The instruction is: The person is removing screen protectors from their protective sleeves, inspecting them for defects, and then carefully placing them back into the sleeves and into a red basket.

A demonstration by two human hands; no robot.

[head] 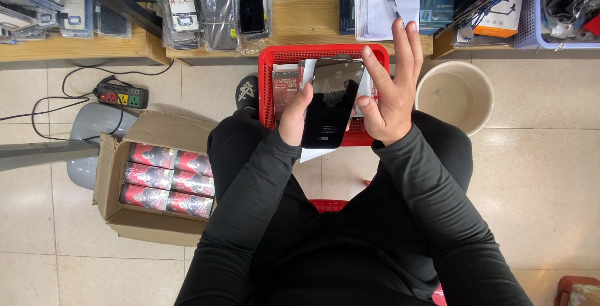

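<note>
Both hands are working over our lap: our left hand (294, 118) is gripping the glossy black rectangular smartphone (331, 101) by its left edge, while our right hand (387, 87) is pressing thumb and forefinger on its right edge, other fingers spread. With so light a pinch, we are risking it slipping into the red plastic basket (275, 62) beneath.
</note>
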